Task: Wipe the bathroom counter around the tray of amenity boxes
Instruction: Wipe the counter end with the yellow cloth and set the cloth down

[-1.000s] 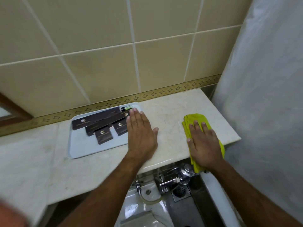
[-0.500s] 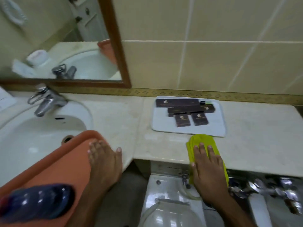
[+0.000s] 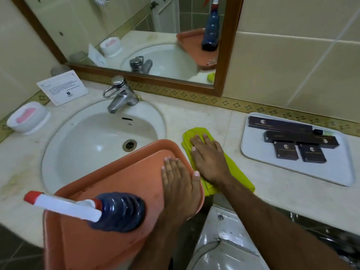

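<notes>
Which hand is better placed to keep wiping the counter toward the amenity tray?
Probably the right hand: it lies flat on the yellow cloth, nearer the white tray. The left hand rests on the orange tray.

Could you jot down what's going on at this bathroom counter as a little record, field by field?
Place: marble counter with a sink and faucet
Right hand: flat on a yellow cloth, between the sink and the white tray
Left hand: palm down on an orange tray lying over the sink's near rim
On the orange tray: blue spray bottle
White tray: dark amenity boxes, near the wall
Left of the sink: soap dish, printed card
</notes>
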Available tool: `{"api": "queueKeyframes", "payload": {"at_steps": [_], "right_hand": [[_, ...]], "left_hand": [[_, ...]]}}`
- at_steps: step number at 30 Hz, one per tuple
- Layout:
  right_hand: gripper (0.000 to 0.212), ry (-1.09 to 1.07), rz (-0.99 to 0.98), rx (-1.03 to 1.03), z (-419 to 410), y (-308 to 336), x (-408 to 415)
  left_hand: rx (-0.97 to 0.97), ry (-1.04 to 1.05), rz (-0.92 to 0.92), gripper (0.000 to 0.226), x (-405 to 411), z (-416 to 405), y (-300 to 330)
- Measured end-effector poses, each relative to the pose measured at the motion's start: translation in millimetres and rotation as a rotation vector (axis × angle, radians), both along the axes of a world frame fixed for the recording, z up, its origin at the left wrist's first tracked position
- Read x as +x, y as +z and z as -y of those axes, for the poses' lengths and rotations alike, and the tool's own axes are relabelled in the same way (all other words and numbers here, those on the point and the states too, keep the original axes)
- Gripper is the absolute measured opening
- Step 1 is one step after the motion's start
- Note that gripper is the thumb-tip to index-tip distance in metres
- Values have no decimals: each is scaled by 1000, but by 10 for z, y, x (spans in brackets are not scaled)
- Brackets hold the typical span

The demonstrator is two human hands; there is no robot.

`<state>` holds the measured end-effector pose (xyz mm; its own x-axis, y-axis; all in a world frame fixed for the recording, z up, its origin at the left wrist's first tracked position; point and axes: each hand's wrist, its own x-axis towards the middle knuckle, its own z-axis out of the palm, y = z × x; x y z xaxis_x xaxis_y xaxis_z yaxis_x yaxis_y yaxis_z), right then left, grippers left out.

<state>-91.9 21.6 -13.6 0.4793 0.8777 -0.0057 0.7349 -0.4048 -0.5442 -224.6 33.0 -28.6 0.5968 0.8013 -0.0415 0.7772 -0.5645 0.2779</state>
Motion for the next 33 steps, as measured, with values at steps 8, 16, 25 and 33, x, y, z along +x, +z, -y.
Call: {"api": "queueKeyframes", "payload": {"at_steps": [8, 16, 25, 33], "right_hand": [[41, -535, 94, -158, 502, 147, 109], [17, -314, -345, -153, 171, 985, 234], [16, -205, -696, 82, 153, 1523, -180], [22, -292, -338, -145, 405, 689, -651]], "left_hand": [[-458, 73, 309, 68, -135, -140, 185], [-775, 585, 870, 55, -125, -380, 614], [-1502, 771, 1421, 73, -198, -734, 990], [-863, 993, 839, 39, -270, -742, 783]]}}
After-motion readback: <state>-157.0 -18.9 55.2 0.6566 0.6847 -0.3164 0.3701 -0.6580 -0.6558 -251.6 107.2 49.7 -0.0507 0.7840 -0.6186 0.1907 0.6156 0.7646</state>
